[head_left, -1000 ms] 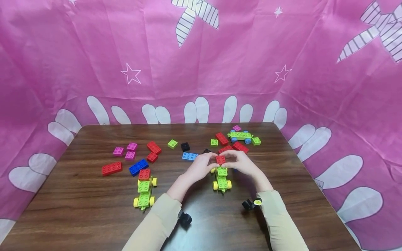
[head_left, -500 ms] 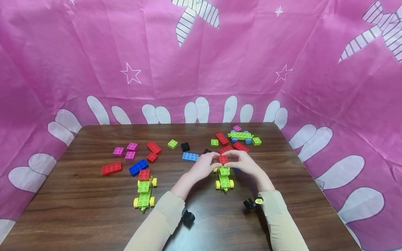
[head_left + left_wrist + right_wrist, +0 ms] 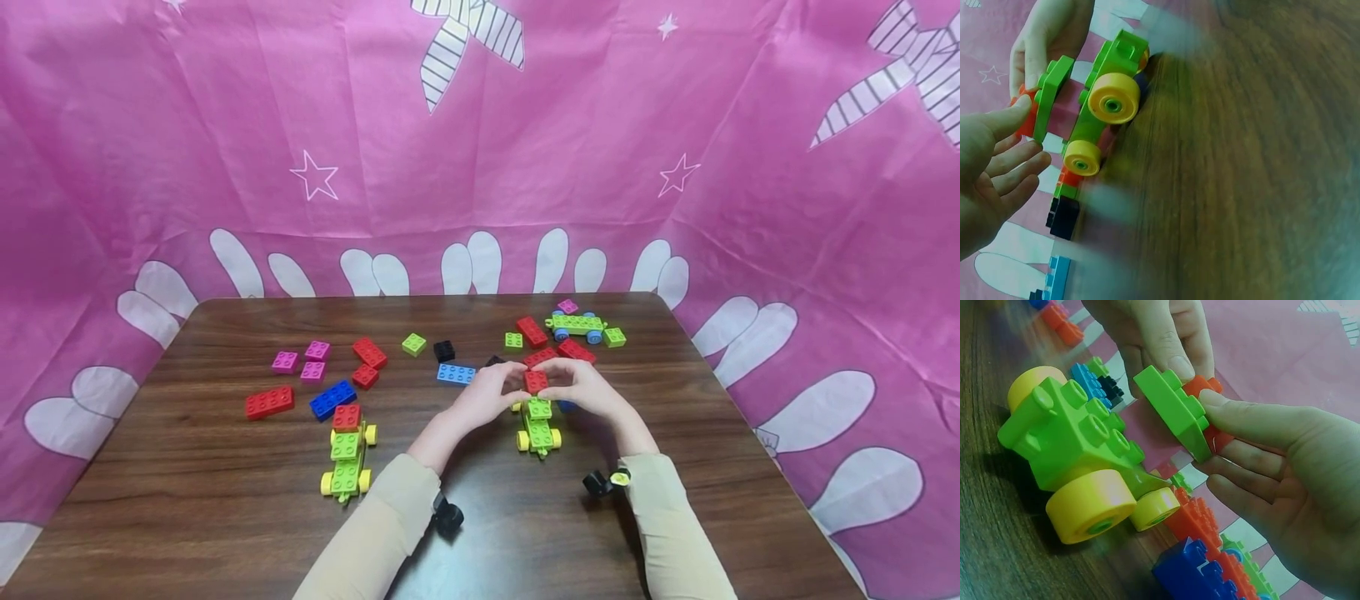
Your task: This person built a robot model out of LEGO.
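Observation:
Above a green toy car base [image 3: 539,435] with yellow wheels [image 3: 1091,506], both hands grip a small red building brick [image 3: 536,382] from opposite sides. A green brick [image 3: 1175,412] sits directly under the red one. Pink shows between the green brick and the car base in both wrist views. My left hand [image 3: 487,395] pinches the red brick with its thumb, its other fingers partly spread in the left wrist view. My right hand [image 3: 588,388] has its thumb against the red brick too, with the fingers curved behind. Their far sides are hidden.
To the left stands a similar car [image 3: 347,458] topped with a red brick. Several pink, red and blue bricks [image 3: 332,400] lie beyond it. A light blue brick [image 3: 456,374] is near the left hand. A blue-wheeled base [image 3: 576,325] is at the back right among more bricks.
Both hands, the red brick and the yellow-wheeled car have shifted slightly to the right. The hold on the brick looks the same.

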Available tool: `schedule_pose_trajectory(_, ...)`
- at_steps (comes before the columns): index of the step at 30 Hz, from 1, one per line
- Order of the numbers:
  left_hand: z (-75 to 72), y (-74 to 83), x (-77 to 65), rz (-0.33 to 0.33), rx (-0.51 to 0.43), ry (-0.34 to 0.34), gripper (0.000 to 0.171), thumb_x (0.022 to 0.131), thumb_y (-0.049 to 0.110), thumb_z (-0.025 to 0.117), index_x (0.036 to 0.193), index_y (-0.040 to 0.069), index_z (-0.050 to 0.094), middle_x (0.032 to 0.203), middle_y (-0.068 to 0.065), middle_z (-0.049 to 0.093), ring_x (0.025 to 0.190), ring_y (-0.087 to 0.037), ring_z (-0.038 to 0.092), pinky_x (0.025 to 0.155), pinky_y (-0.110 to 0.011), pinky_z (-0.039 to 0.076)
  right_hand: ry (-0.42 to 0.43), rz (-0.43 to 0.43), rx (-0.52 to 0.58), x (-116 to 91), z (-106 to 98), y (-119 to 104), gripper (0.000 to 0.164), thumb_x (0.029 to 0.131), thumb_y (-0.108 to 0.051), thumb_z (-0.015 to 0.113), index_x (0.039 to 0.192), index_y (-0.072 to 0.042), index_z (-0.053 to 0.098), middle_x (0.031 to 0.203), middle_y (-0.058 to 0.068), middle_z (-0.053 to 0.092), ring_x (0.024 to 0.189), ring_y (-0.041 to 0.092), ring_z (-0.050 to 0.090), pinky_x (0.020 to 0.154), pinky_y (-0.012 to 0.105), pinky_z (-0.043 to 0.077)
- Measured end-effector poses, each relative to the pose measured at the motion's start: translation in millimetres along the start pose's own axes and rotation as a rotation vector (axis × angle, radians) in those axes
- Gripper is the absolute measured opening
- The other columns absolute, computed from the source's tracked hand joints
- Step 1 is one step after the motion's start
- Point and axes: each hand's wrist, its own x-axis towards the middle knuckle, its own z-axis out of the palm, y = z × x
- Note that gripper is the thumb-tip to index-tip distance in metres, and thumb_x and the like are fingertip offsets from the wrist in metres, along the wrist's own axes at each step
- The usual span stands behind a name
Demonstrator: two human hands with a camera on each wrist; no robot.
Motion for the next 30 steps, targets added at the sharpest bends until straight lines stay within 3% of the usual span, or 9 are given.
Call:
schedule_pose_trajectory(10,-24.6,-18.4,-0.3,0.037,0.031,0.085,0.048,0.09,0.018,0.071,0.133,0.002,0.056,0.127,-0.014,0.064,0.115,-0.029,0.062,0.097,-0.045,0.05,0.01,0.002,-0.027,-3,1,-1,0.044,0.085,-0.021,0.076,0.124,-0.004,0.063,0.12,0.014,0.068,0.113,0.032,0.062,0.097,0.049,0.05)
schedule_pose_trajectory(19,-39.3,-47.8,-1.9,-0.041,0.09,0.146,0.059,0.081,0.015,0.08,0.134,0.003,0.057,0.137,-0.014,0.059,0.13,-0.032,0.051,0.111,-0.045,0.039,0.008,0.01,-0.026,-3,3,2,0.047,0.085,-0.022,0.076,0.127,-0.005,0.061,0.123,0.014,0.066,0.116,0.033,0.061,0.098,0.048,0.051)
schedule_pose_trajectory(26,-41.0,-61.0,-5.0,-0.107,0.114,0.129,0.059,0.078,0.015,0.083,0.131,0.005,0.06,0.134,-0.014,0.06,0.128,-0.032,0.052,0.109,-0.047,0.04,0.006,0.015,-0.026,-4,3,2,0.047,0.086,-0.022,0.076,0.127,-0.005,0.061,0.123,0.015,0.066,0.118,0.034,0.061,0.098,0.048,0.05)
schedule_pose_trajectory(30,-41.3,-65.0,-5.4,-0.109,0.13,0.121,0.054,0.078,0.014,0.083,0.128,0.005,0.063,0.131,-0.014,0.062,0.123,-0.031,0.055,0.106,-0.047,0.042,0.01,0.025,-0.016,-4,3,2,0.047,0.086,-0.021,0.076,0.127,-0.005,0.061,0.124,0.015,0.065,0.118,0.034,0.061,0.098,0.048,0.051)
